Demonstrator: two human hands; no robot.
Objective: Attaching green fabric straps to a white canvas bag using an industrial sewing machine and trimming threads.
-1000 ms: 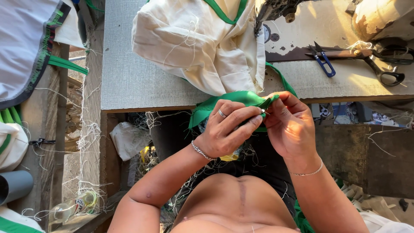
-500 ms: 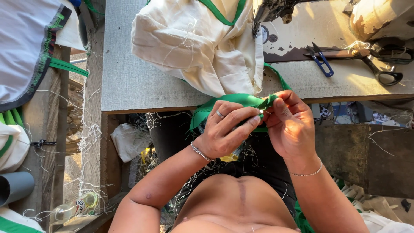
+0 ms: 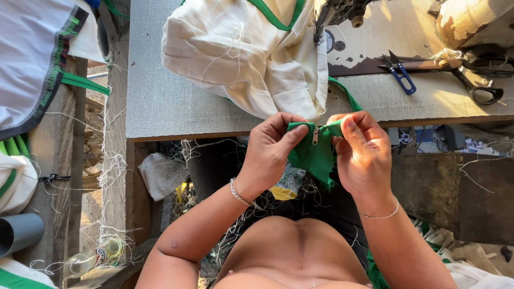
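My left hand (image 3: 270, 150) and my right hand (image 3: 364, 152) both pinch a small piece of green fabric (image 3: 316, 155) with a zipper; the metal zipper pull (image 3: 315, 135) shows between my thumbs. The green piece hangs down just below the front edge of the grey sewing table (image 3: 160, 101). A green strip (image 3: 345, 93) runs from it up to a cream garment with green trim (image 3: 246, 53) that lies bunched on the table beside the sewing machine (image 3: 342, 10).
Blue thread snips (image 3: 399, 72) and black scissors (image 3: 476, 88) lie on the table at the right. White cloth with dark and green edging (image 3: 32, 59) lies at the left, a grey pipe (image 3: 19, 233) below it. Loose threads and scraps litter the floor.
Both hands have turned the green piece, so the zipper pull now shows between my thumbs. The fabric hangs lower between the hands than before.
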